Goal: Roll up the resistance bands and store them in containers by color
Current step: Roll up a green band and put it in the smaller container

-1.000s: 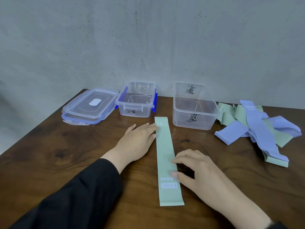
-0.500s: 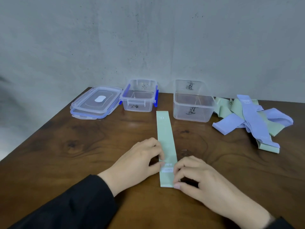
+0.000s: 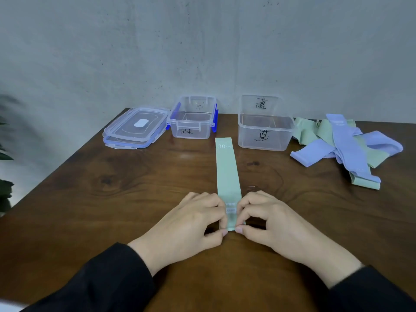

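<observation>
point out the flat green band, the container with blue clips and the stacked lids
green band [image 3: 227, 167], head view, on the middle of its flat strip
container with blue clips [image 3: 191, 131], head view, on its front wall
stacked lids [image 3: 137, 124], head view, on the top lid's centre panel

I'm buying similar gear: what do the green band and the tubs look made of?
Green band: probably matte stretch fabric or latex; it lies flat, without shine. Tubs: clear, glossy rigid plastic; the table shows through their walls.
</observation>
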